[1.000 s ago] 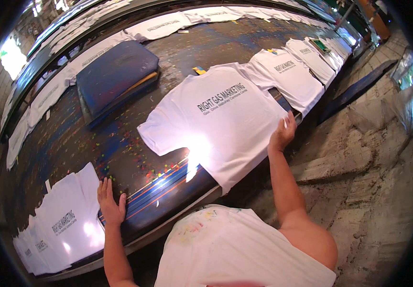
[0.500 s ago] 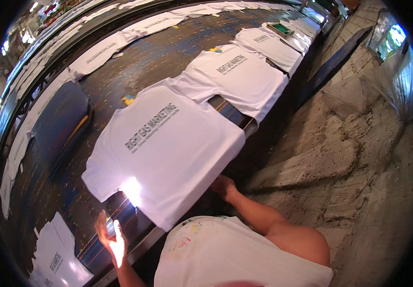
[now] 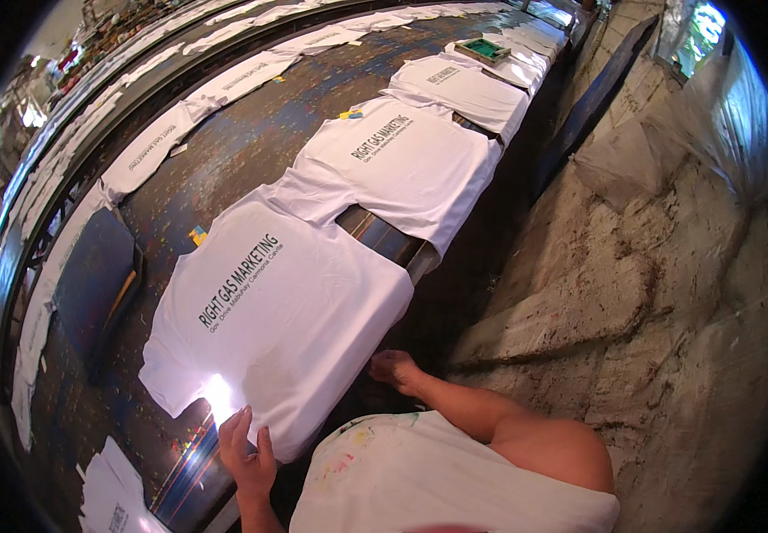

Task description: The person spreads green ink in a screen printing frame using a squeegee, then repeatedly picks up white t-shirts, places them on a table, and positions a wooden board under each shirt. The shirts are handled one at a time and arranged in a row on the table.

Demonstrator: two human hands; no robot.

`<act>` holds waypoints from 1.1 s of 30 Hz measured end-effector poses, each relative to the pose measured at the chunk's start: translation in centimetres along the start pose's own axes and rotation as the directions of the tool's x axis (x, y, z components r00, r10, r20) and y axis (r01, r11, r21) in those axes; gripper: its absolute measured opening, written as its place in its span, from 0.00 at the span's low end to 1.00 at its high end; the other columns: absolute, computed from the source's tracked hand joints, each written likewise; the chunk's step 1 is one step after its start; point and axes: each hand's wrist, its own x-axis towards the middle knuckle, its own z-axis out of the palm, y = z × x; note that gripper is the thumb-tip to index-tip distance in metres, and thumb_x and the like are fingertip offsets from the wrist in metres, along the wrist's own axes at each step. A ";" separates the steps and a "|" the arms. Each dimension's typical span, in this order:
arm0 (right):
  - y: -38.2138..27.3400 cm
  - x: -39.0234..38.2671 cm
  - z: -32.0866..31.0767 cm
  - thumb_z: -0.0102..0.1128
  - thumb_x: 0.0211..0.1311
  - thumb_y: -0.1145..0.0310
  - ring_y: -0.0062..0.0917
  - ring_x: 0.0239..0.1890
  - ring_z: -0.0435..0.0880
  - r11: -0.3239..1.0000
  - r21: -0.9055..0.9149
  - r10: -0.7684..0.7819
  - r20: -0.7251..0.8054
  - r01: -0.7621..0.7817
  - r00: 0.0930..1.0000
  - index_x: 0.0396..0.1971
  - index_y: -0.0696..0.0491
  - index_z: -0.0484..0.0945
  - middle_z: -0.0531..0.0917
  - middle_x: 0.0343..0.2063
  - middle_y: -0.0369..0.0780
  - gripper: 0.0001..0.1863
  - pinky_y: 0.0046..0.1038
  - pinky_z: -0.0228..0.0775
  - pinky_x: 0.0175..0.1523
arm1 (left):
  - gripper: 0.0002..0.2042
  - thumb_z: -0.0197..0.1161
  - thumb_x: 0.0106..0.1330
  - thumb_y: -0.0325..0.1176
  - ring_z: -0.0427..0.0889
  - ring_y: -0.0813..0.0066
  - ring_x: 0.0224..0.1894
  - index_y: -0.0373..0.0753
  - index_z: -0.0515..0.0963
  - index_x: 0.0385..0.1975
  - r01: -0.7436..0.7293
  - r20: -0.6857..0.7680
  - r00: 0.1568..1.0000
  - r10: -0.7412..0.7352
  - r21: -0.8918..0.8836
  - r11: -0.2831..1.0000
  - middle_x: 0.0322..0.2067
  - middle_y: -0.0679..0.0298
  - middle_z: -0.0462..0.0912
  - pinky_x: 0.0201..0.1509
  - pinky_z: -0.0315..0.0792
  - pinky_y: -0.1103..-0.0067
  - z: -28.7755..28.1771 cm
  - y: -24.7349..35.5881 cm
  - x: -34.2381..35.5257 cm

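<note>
A white T-shirt [image 3: 304, 311] with dark lettering lies flat on the long, paint-spattered table [image 3: 171, 195], its near hem over the edge. My left hand [image 3: 246, 449], fingers apart, is at the shirt's lower left corner; whether it touches the cloth I cannot tell. Below the hem, off the table's near edge, my right hand [image 3: 393, 369] hangs with loosely bent fingers and nothing visible in it. Another printed shirt [image 3: 402, 178] lies just beyond the first, and several folded-over white shirts [image 3: 113, 489] lie at the lower left.
A dark blue padded board [image 3: 91, 302] rests toward the table's left. Further shirts [image 3: 455, 93] line the table, with a green framed screen [image 3: 482, 50] among them. On the right are rough concrete ground [image 3: 597, 293], a long dark plank [image 3: 593, 102] and clear plastic sheeting [image 3: 722, 124].
The view has swung along the table toward the right. My right hand has left the shirt's right edge and dropped below it. My left hand has moved rightward to the shirt's corner.
</note>
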 end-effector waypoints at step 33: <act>6.2 4.8 0.9 0.66 0.68 0.62 0.34 0.52 0.87 0.998 -0.040 -0.045 -0.172 0.039 0.984 0.53 0.50 0.85 0.89 0.49 0.39 0.16 0.45 0.79 0.61 | 0.15 0.73 0.63 0.23 0.87 0.53 0.46 0.34 0.87 0.50 -0.069 0.137 0.986 0.093 -0.175 0.982 0.44 0.52 0.89 0.52 0.80 0.65 -1.5 -0.2 1.0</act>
